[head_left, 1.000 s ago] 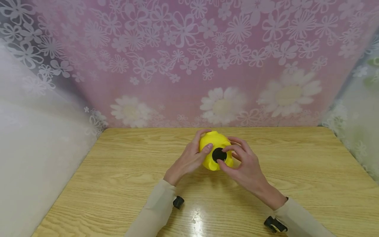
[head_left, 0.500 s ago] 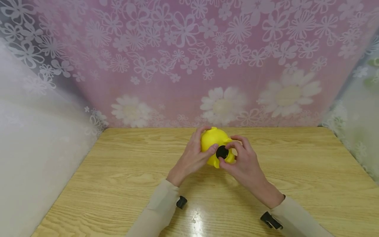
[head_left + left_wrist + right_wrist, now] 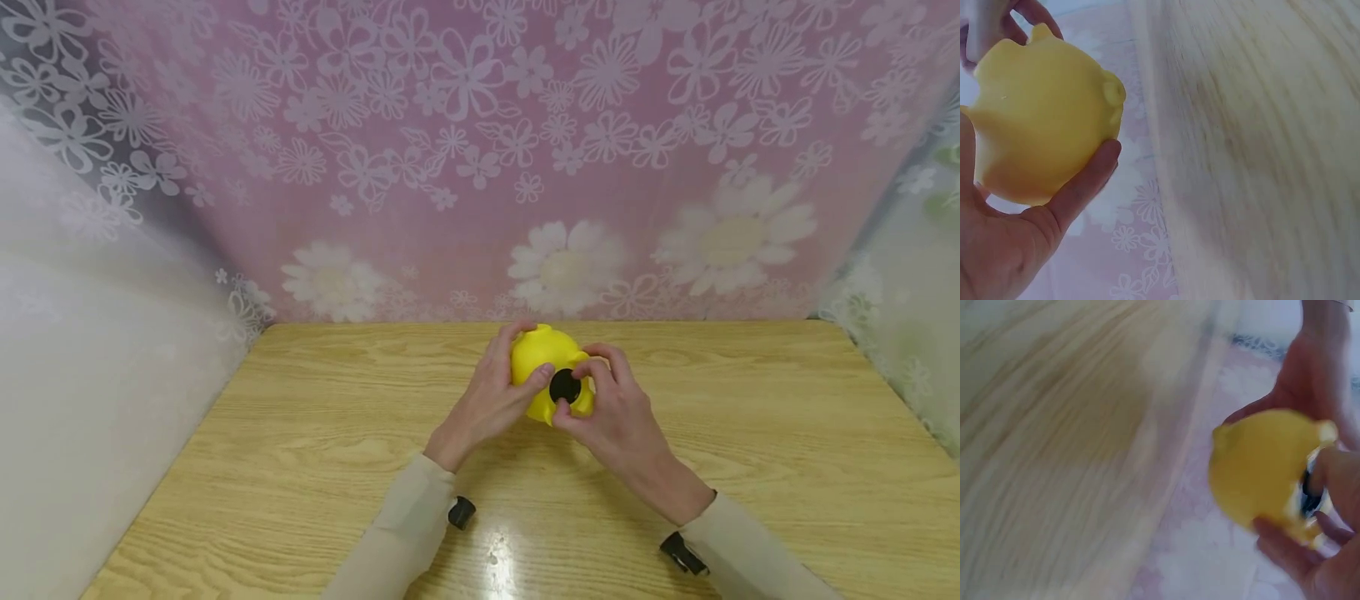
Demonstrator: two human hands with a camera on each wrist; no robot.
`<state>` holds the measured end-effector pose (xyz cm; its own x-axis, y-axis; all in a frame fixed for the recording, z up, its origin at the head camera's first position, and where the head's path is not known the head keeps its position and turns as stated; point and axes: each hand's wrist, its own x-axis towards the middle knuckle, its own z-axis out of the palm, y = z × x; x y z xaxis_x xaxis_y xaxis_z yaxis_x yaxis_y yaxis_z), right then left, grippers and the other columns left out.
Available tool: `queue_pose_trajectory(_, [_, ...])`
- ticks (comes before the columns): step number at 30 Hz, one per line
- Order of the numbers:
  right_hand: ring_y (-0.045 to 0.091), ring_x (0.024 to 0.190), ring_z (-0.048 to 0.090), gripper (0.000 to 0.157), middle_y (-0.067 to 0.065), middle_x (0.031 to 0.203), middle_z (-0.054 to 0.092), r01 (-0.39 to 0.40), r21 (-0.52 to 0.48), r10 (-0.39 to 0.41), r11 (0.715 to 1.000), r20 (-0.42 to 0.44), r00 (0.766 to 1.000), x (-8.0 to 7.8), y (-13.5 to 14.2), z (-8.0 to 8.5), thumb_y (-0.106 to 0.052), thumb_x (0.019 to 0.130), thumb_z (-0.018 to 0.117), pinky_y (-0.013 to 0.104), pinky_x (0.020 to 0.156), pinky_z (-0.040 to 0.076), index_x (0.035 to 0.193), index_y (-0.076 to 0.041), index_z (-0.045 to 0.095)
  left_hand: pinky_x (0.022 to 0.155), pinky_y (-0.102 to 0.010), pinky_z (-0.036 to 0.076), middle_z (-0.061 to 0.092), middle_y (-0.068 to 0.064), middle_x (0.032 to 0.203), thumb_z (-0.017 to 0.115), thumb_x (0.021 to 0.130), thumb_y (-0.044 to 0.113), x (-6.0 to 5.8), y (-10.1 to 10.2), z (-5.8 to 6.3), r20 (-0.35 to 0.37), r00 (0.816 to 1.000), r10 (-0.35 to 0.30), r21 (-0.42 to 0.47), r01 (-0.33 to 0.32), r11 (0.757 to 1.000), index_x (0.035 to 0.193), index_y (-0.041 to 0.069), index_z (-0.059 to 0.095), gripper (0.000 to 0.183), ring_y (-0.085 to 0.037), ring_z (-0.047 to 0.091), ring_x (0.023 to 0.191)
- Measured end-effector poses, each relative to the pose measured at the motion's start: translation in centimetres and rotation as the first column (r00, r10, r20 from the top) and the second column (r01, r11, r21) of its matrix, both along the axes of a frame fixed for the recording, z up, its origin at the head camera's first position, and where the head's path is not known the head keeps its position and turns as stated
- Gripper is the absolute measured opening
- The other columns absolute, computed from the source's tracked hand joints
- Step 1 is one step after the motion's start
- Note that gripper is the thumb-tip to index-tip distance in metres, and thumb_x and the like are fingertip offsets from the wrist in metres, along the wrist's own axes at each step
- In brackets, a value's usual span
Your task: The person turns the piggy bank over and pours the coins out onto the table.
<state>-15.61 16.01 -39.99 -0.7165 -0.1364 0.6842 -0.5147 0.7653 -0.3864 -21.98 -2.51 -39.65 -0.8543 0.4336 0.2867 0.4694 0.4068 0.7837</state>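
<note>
A round yellow piggy bank (image 3: 542, 348), with short stubby feet and a snout, is held up over the table with its underside turned toward the right hand. My left hand (image 3: 486, 402) grips it from the left, the thumb lying beside the black round stopper (image 3: 565, 387) in its belly. With thumb and index finger, my right hand (image 3: 621, 421) pinches the stopper's edge. Whether the stopper sits fully in its hole cannot be made out. Seen from the left wrist, the piggy bank (image 3: 1041, 119) hides most of the right hand; the right wrist view is blurred around the stopper (image 3: 1311, 494).
The wood-grain table (image 3: 337, 400) stretches out on all sides beneath the hands. A pink flowered curtain (image 3: 450, 208) hangs along its back edge, with pale sheets at left and right. Black camera mounts (image 3: 461, 512) sit at both wrists.
The piggy bank has tilted and shifted slightly up and right, with the left hand moving along. The right hand's fingers keep at the stopper throughout. Little differs over the last half second.
</note>
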Motion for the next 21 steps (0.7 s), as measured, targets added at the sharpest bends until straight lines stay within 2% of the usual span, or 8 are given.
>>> queue_pose_trajectory(4, [0.019, 0.067, 0.062, 0.022, 0.024, 0.117, 0.060, -0.039, 0.030, 0.041, 0.999, -0.067, 0.997, -0.1, 0.7, -0.1, 0.002, 0.075, 0.077, 0.024, 0.053, 0.054, 0.083, -0.003, 0.057, 0.082, -0.030, 0.055, 0.051, -0.005, 0.136, 0.056, 0.102, 0.050, -0.2, -0.1, -0.2, 0.023, 1.000, 0.002, 0.009, -0.002, 1.000, 0.153, 0.022, 0.033, 0.063, -0.019, 0.057, 0.102])
queue_pose_trajectory(6, [0.020, 0.070, 0.065, 0.021, 0.024, 0.119, 0.059, -0.062, 0.034, 0.064, 0.998, -0.069, 0.996, -0.1, 0.9, 0.0, 0.002, 0.076, 0.078, 0.024, 0.054, 0.054, 0.086, -0.003, 0.060, 0.082, -0.031, 0.055, 0.052, -0.005, 0.135, 0.055, 0.102, 0.051, -0.3, -0.2, -0.2, 0.032, 0.999, 0.000, 0.011, -0.001, 1.000, 0.153, 0.022, 0.032, 0.063, -0.019, 0.057, 0.103])
queue_pose_trajectory(10, [0.031, 0.082, 0.073, 0.021, 0.024, 0.122, 0.059, -0.095, 0.118, 0.107, 0.988, -0.105, 0.989, -0.2, 1.4, 0.3, 0.000, 0.077, 0.080, 0.027, 0.054, 0.057, 0.090, -0.006, 0.065, 0.083, -0.031, 0.055, 0.051, -0.005, 0.136, 0.055, 0.102, 0.053, -0.3, -0.2, 0.0, 0.030, 0.999, -0.018, 0.009, 0.018, 1.000, 0.153, 0.025, 0.033, 0.062, -0.019, 0.057, 0.103])
queue_pose_trajectory(12, [0.035, 0.088, 0.074, 0.020, 0.024, 0.121, 0.060, -0.093, 0.193, 0.119, 0.977, -0.130, 0.984, -0.4, 1.7, 0.7, -0.002, 0.077, 0.081, 0.029, 0.052, 0.058, 0.089, -0.007, 0.067, 0.082, -0.031, 0.055, 0.051, -0.005, 0.138, 0.055, 0.102, 0.054, -0.3, -0.2, 0.2, 0.018, 0.999, -0.032, 0.005, 0.032, 0.999, 0.152, 0.026, 0.034, 0.061, -0.019, 0.057, 0.103])
queue_pose_trajectory(16, [0.033, 0.083, 0.072, 0.020, 0.025, 0.118, 0.061, -0.064, 0.321, 0.118, 0.945, -0.152, 0.981, -0.6, 1.9, 1.6, -0.003, 0.075, 0.084, 0.029, 0.050, 0.056, 0.085, -0.008, 0.067, 0.083, -0.030, 0.055, 0.051, -0.004, 0.140, 0.056, 0.101, 0.054, -0.1, 0.0, 0.4, -0.010, 0.999, -0.038, -0.017, 0.037, 0.999, 0.151, 0.027, 0.036, 0.060, -0.018, 0.057, 0.104])
queue_pose_trajectory(21, [0.030, 0.084, 0.067, 0.023, 0.022, 0.115, 0.061, -0.040, 0.404, 0.108, 0.914, -0.148, 0.983, -0.7, 2.0, 2.3, -0.003, 0.072, 0.088, 0.028, 0.049, 0.054, 0.082, -0.008, 0.068, 0.084, -0.030, 0.055, 0.051, -0.004, 0.141, 0.056, 0.101, 0.052, 0.1, 0.3, 0.6, -0.032, 0.999, -0.025, -0.037, 0.024, 0.999, 0.151, 0.026, 0.036, 0.060, -0.018, 0.055, 0.106])
